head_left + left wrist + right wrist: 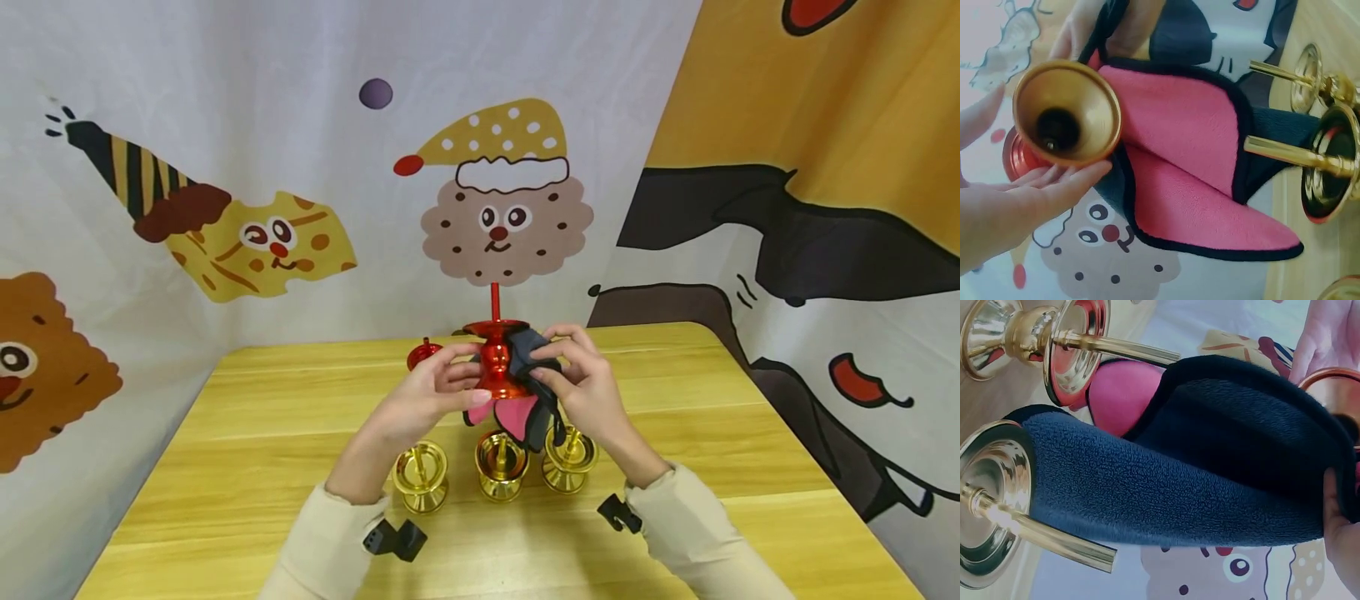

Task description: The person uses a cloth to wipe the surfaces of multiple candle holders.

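Above the table, my left hand grips a shiny red candlestick near its base, with the spike pointing up. Its hollow, gold-coloured underside faces the left wrist camera. My right hand pinches a cleaning cloth, dark blue on one face and pink on the other with black edging. The cloth lies against the right side of the candlestick, and its pink part hangs below the base. Whether the cloth reaches behind the candlestick is partly hidden.
Three gold candlesticks stand in a row nearer me: left, middle and right. Another red candlestick is behind my left hand on the wooden table. A printed cartoon curtain hangs behind the far edge.
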The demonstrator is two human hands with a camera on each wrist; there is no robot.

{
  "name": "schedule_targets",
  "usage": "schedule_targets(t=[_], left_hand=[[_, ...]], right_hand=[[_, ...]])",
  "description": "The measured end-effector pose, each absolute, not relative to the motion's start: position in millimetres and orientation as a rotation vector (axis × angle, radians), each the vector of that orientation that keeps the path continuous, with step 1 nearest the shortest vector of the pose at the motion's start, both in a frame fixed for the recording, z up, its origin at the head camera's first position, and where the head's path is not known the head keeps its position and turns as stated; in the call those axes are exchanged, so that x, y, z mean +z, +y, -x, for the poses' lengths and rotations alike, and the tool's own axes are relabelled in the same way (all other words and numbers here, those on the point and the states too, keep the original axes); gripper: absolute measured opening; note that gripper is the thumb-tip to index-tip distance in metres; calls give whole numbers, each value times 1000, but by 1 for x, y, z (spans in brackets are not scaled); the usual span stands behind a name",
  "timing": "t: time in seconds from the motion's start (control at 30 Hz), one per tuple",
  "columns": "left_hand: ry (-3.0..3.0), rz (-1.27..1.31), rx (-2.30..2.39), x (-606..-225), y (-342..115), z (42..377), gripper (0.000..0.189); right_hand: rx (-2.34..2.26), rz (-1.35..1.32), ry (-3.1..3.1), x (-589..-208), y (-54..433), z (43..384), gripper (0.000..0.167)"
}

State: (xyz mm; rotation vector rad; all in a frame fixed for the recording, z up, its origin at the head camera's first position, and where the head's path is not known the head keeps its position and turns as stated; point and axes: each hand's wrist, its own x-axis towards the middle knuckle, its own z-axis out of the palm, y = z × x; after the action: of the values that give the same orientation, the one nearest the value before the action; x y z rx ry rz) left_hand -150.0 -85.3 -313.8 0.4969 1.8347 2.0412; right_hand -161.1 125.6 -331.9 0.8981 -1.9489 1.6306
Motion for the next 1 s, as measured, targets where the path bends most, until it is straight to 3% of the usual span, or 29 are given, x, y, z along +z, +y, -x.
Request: schedule_targets(t=[0.27,0.67,1.0], left_hand=[[2378,-285,1785,-319,-70,145,72],[1969,-436,2013,-317,-82,149,55],[2581,-374,1699,-322,-62,143,61]], right_hand=[[1509,-886,-2021,-333,121,158,21],[1770,-853,-2104,-332,131,164,18],[1329,-838,-2184,-329,117,155,19]])
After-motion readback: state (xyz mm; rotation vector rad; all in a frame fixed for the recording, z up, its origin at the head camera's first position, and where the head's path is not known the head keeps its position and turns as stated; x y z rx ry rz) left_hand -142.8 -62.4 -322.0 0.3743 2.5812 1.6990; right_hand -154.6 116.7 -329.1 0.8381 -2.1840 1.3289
